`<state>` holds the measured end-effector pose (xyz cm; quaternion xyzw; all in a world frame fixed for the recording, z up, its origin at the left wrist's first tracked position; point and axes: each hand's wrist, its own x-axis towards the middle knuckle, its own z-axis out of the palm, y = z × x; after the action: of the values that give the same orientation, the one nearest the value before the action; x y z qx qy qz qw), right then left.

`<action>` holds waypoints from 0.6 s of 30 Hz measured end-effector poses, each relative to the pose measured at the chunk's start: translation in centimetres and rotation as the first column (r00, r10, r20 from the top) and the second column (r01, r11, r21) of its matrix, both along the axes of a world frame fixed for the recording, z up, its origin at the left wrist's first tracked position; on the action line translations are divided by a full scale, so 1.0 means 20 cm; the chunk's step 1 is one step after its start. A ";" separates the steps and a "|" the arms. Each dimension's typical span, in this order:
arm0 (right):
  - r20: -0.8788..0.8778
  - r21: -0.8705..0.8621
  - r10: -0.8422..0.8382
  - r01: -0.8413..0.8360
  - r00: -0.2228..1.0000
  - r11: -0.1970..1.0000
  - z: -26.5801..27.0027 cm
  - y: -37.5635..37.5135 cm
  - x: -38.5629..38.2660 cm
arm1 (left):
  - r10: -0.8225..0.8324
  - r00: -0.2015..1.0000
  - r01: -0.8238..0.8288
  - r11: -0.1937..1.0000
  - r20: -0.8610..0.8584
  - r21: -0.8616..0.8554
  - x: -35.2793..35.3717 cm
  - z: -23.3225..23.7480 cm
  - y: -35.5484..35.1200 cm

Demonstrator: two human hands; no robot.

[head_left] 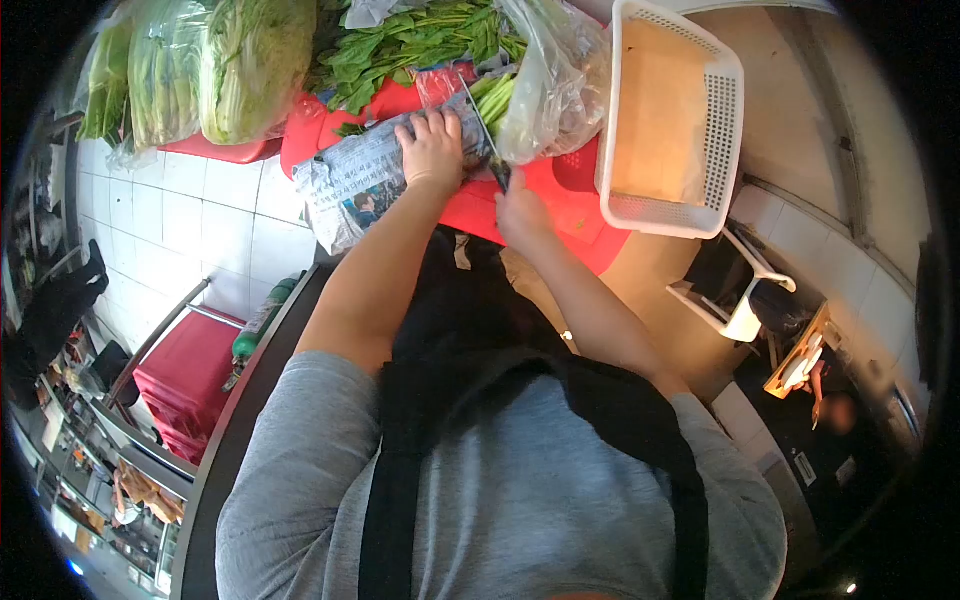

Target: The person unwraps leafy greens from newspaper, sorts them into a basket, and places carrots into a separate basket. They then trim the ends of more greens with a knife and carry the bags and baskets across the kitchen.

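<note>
My left hand (433,150) lies with fingers spread on top of a newspaper-wrapped bundle (352,172), pressing on it. My right hand (523,210) is closed round the dark handle of a knife (481,121). The blade points away from me, along the bundle's right end. Just right of the blade, green stems (495,98) show, partly covered by a clear plastic bag (557,85). Underneath lies a red plastic surface (480,215). Loose leafy greens (395,45) are heaped behind the bundle.
A white perforated basket (668,218) stands to the right. Bagged vegetables (257,65) are at the far left. Lower left are a red bin (190,375) and a green cylinder (262,325). A white stool (742,320) stands lower right. A person in dark clothes (60,300) is at the left edge.
</note>
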<state>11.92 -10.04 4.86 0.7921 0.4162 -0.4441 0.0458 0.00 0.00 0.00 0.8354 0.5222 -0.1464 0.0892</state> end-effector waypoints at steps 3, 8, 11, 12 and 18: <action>0.004 -0.038 0.038 -0.038 0.999 0.999 0.06 -0.06 0.02 | -0.011 1.000 0.012 0.989 -0.008 0.148 -0.01 -0.06 0.10; -0.029 0.111 0.041 -0.038 0.999 0.993 -0.16 0.00 0.02 | -0.008 1.000 0.008 0.997 0.000 0.071 0.00 -0.03 0.03; -0.006 0.082 0.063 -0.062 0.998 0.995 -0.07 -0.01 0.03 | -0.010 1.000 0.010 0.999 0.004 -0.039 0.00 0.05 0.04; 0.005 0.072 0.055 -0.055 0.998 0.996 -0.04 -0.13 0.05 | -0.014 1.000 0.014 1.000 0.009 -0.028 0.01 0.05 0.05; -0.028 0.062 0.025 -0.023 0.999 0.998 -0.24 0.01 0.02 | -0.006 1.000 0.006 1.000 0.007 -0.025 0.02 0.03 0.05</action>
<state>12.37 -9.90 0.05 0.7816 0.4397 -0.4420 0.0208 0.40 1.08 0.66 0.8363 0.5175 -0.1502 0.1010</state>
